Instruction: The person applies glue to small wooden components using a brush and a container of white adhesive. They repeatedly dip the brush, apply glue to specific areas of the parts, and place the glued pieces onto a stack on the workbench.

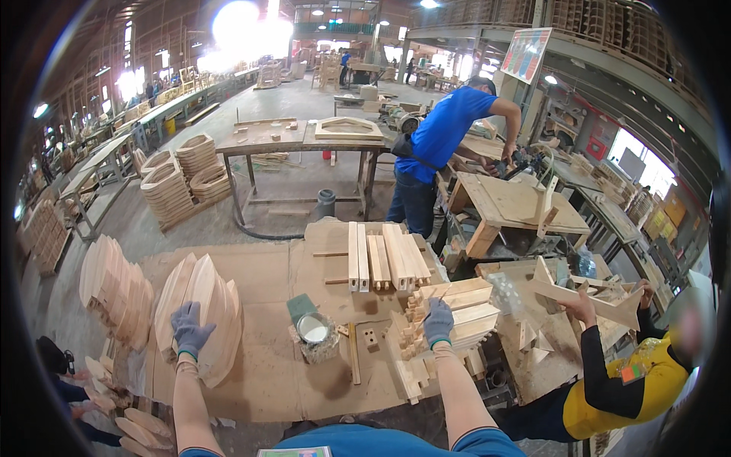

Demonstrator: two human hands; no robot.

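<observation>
My gloved left hand point(192, 330) is closed at the edge of a pale, curved wooden board point(215, 286) in an upright stack on the left of the cardboard-covered table. My gloved right hand point(438, 323) is closed on one of the tenoned wooden rails point(470, 314) piled at the right; its fingertips are partly hidden. Between my arms stand a cup of white liquid point(312, 328), a dark green pad point(301, 305), a thin wooden strip point(354, 353) and a small block with holes point(371, 340). Farther back lie mortised wooden bars point(397, 257) in a row.
Another stack of curved boards point(114, 293) stands at the far left. A person in a blue shirt point(445, 126) bends over a bench ahead. At right, a person in yellow and black point(632, 388) holds an angled wooden piece point(586, 300). A worktable point(304, 137) stands beyond my table point(263, 381).
</observation>
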